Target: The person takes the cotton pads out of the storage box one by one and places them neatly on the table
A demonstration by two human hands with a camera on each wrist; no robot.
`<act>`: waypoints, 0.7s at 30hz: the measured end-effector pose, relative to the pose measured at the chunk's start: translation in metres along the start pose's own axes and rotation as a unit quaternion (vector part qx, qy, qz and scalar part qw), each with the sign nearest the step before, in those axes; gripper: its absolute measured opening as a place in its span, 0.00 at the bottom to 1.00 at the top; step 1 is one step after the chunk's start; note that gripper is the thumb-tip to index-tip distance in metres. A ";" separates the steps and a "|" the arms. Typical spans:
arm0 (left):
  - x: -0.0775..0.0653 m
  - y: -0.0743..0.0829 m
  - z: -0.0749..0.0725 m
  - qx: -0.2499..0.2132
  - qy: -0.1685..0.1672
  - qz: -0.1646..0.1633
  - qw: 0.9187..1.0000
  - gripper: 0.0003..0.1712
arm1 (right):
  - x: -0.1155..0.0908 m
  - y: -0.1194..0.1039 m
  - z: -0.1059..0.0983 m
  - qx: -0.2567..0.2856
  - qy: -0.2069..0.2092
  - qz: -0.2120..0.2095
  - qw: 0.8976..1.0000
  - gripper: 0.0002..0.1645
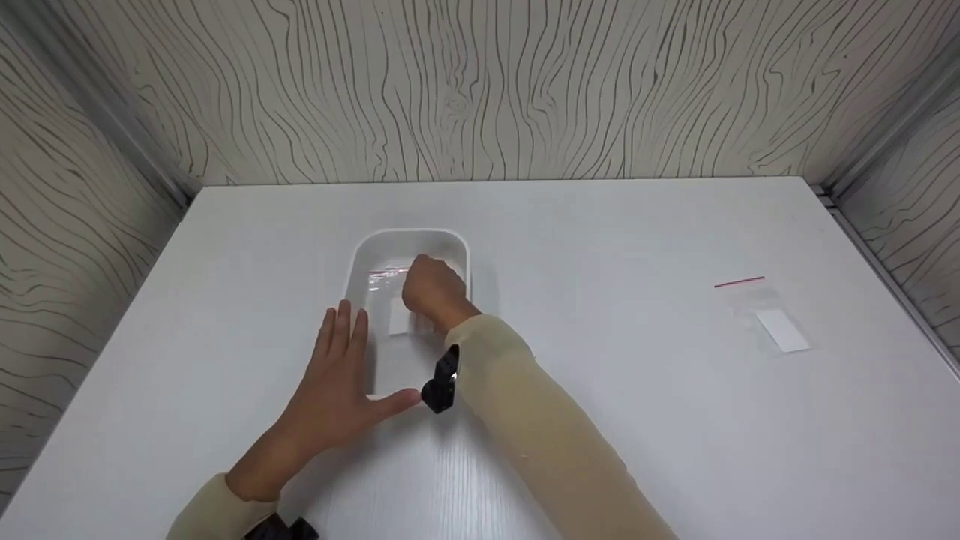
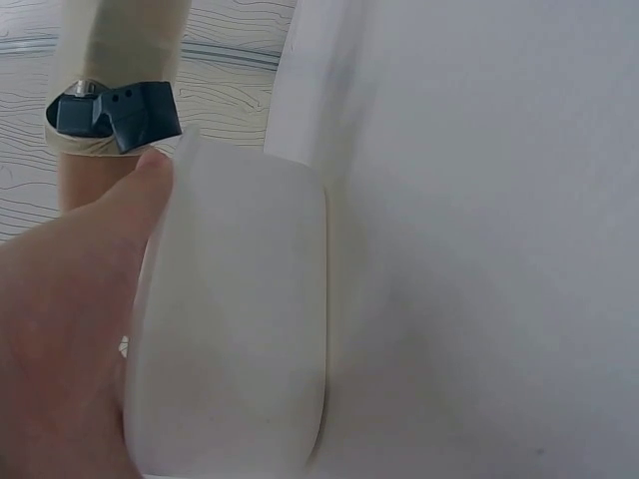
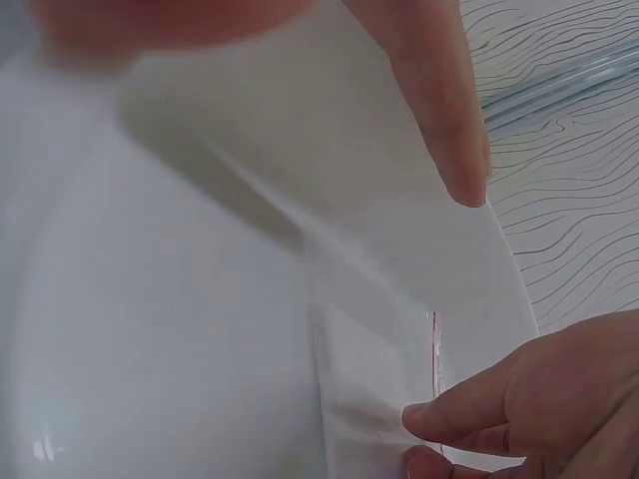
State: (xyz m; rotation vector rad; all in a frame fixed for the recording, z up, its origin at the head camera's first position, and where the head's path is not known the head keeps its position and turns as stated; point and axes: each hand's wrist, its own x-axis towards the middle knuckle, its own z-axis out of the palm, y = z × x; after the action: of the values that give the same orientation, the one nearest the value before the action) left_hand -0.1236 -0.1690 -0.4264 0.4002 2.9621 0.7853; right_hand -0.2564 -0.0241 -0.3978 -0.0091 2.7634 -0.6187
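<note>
A white rectangular tray [image 1: 390, 379] stands left of centre on the table. Inside it lies a clear zip bag [image 1: 384, 281] with a red strip and a white piece in it. My right hand [image 1: 433, 289] reaches into the tray; in the right wrist view, its thumb and finger [image 3: 499, 399] pinch the zip bag [image 3: 364, 349] near the red strip. My left hand [image 1: 330, 397] is spread, straight fingers along the tray's left rim, thumb at the near edge. The left wrist view shows that hand [image 2: 65, 299] against the tray's outer wall [image 2: 235, 309].
Another clear zip bag [image 1: 780, 326] with a red strip and a white piece lies on the right of the white table [image 1: 600, 247]. Wood-patterned panels [image 1: 480, 90] rise behind the table and at its sides.
</note>
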 end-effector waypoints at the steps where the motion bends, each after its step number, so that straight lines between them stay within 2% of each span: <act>1: 0.000 0.000 0.000 0.001 0.000 0.000 1.000 0.74 | 0.001 0.000 0.000 0.001 0.000 0.001 1.000 0.11; 5: 0.001 -0.001 0.000 0.002 0.001 0.001 1.000 0.74 | 0.007 0.001 0.002 0.014 -0.003 0.008 1.000 0.06; 16: 0.001 0.001 -0.003 -0.004 -0.003 0.006 1.000 0.73 | 0.007 0.000 0.001 0.025 0.019 0.013 0.999 0.06; 21: 0.000 0.002 -0.004 -0.003 -0.004 0.008 1.000 0.73 | 0.007 0.000 -0.001 0.023 0.012 0.008 1.000 0.08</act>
State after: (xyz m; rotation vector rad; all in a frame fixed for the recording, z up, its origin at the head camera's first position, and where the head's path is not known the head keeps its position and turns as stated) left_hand -0.1238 -0.1691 -0.4219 0.4250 2.9523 0.7933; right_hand -0.2638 -0.0239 -0.3992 0.0297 2.7697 -0.6822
